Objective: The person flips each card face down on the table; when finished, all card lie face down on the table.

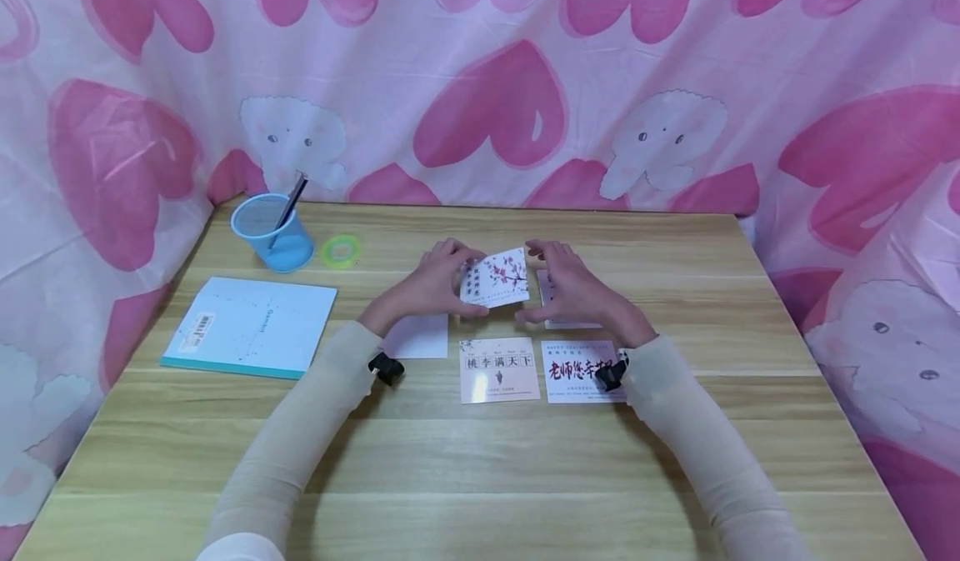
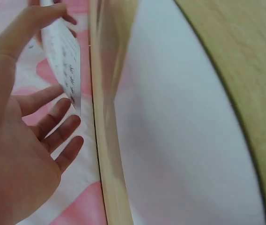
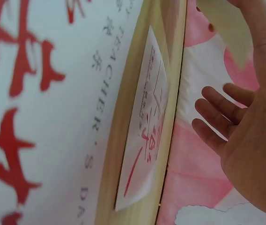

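Note:
A greeting card (image 1: pixel 495 279) with red blossom branches and dark characters is held up off the table, tilted. My left hand (image 1: pixel 438 277) grips its left side between thumb and fingers; in the left wrist view the printed card (image 2: pixel 62 56) stands nearly edge-on. At the card's right edge, my right hand (image 1: pixel 566 282) has thumb and fingers spread apart, its lower fingers loosely extended in the right wrist view. Whether a right fingertip touches the card cannot be told. Beneath the right hand lies another card (image 1: pixel 573 324), partly hidden, with red writing in the right wrist view.
Nearer me lie a pale card with boxed characters (image 1: pixel 498 378) and a card with red script (image 1: pixel 573 384). A blank white card (image 1: pixel 420 338) is beside the left wrist. Farther left are a notebook (image 1: pixel 251 323), a blue pen cup (image 1: pixel 288 248) and a green tape roll (image 1: pixel 341 251).

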The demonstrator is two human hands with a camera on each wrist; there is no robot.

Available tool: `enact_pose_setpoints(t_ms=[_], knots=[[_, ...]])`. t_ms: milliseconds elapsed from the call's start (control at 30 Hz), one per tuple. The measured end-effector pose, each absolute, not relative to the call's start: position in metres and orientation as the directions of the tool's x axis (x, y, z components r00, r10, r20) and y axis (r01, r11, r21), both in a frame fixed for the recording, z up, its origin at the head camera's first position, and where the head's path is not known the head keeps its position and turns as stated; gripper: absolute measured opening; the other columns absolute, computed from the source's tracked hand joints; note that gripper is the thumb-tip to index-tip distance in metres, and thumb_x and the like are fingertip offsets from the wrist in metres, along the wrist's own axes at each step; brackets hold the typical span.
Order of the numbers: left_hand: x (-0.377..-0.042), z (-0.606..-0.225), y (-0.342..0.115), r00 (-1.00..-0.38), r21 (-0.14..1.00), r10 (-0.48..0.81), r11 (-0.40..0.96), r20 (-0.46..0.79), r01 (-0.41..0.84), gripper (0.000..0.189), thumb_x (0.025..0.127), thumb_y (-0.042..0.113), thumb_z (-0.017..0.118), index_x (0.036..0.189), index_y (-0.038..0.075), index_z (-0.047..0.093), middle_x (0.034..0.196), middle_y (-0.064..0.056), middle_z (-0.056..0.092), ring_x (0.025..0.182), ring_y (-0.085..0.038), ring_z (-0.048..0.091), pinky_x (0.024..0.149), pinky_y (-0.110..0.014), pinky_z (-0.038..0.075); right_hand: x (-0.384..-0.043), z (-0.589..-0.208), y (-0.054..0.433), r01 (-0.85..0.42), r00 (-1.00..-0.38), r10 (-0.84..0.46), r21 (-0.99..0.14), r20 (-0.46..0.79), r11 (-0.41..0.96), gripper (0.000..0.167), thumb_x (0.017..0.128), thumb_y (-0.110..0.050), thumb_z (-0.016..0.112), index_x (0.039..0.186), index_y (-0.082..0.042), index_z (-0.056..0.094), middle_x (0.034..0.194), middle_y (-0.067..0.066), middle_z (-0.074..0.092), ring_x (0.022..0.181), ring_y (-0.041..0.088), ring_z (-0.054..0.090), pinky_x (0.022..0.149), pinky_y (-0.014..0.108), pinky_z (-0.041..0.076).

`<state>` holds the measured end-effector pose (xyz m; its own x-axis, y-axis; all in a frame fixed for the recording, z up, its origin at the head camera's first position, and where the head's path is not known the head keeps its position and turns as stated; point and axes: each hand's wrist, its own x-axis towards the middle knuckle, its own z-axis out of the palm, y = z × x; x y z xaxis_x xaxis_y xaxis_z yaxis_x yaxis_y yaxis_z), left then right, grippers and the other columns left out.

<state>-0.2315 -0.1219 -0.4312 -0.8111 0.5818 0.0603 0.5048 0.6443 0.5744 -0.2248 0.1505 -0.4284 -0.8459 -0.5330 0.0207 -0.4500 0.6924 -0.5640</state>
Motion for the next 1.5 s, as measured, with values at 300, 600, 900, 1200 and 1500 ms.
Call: enact_pose_setpoints(t_ms=[300, 600, 900, 1200, 1500], knots=[[-0.232, -0.427, -0.119, -0.772, 0.724, 0.628, 0.488, 0.097, 0.487, 0.091, 0.069, 0.05, 0.086, 0.143, 0.017, 0.045, 0.131, -0.004, 0.047, 0.121, -0.022, 0.041, 0.104, -0.048, 0.028, -0.222, -0.433, 0.138, -0.413, -0.811, -0.585, -0.713, 0.005, 0.566, 0.102, 0.069, -0.049, 0.086, 0.146, -0.02, 0.027, 0.137, -0.001, 0.037, 0.127, 0.019, 0.034, 0.107, 0.046, 0.031], [-0.231, -0.425, -0.115, -0.713, 0.834, 0.684, 0.298, 0.153, 0.465, 0.084, 0.074, 0.033, 0.087, 0.143, 0.013, 0.043, 0.134, -0.006, 0.047, 0.119, -0.031, 0.045, 0.097, -0.05, 0.04, -0.221, -0.435, 0.129, -0.434, -0.81, -0.586, -0.699, 0.026, 0.568, 0.096, 0.07, -0.049, 0.086, 0.143, -0.018, 0.033, 0.137, -0.001, 0.038, 0.13, 0.023, 0.036, 0.107, 0.045, 0.032], [-0.23, -0.427, -0.113, -0.714, 0.857, 0.689, 0.291, 0.121, 0.425, 0.086, 0.073, 0.032, 0.087, 0.143, 0.012, 0.041, 0.133, -0.009, 0.046, 0.116, -0.033, 0.045, 0.09, -0.048, 0.045, -0.222, -0.438, 0.127, -0.458, -0.795, -0.605, -0.694, 0.041, 0.556, 0.087, 0.072, -0.049, 0.084, 0.138, -0.016, 0.038, 0.134, 0.0, 0.04, 0.13, 0.024, 0.037, 0.108, 0.043, 0.032], [-0.232, -0.407, -0.11, -0.717, 0.795, 0.668, 0.318, 0.199, 0.517, 0.093, 0.073, 0.031, 0.087, 0.148, 0.016, 0.035, 0.129, -0.011, 0.044, 0.115, -0.028, 0.044, 0.089, -0.045, 0.044, -0.221, -0.435, 0.124, -0.495, -0.798, -0.602, -0.606, 0.033, 0.623, 0.089, 0.069, -0.054, 0.083, 0.138, -0.016, 0.04, 0.134, -0.004, 0.041, 0.127, 0.017, 0.037, 0.105, 0.044, 0.035], [-0.232, -0.402, -0.126, -0.728, 0.781, 0.656, 0.34, 0.202, 0.523, 0.096, 0.069, 0.042, 0.088, 0.143, 0.012, 0.036, 0.124, -0.001, 0.044, 0.112, -0.027, 0.045, 0.089, -0.045, 0.043, -0.221, -0.434, 0.128, -0.5, -0.803, -0.595, -0.562, 0.017, 0.659, 0.092, 0.067, -0.058, 0.082, 0.137, -0.014, 0.042, 0.135, 0.002, 0.044, 0.125, 0.021, 0.038, 0.103, 0.045, 0.036]])
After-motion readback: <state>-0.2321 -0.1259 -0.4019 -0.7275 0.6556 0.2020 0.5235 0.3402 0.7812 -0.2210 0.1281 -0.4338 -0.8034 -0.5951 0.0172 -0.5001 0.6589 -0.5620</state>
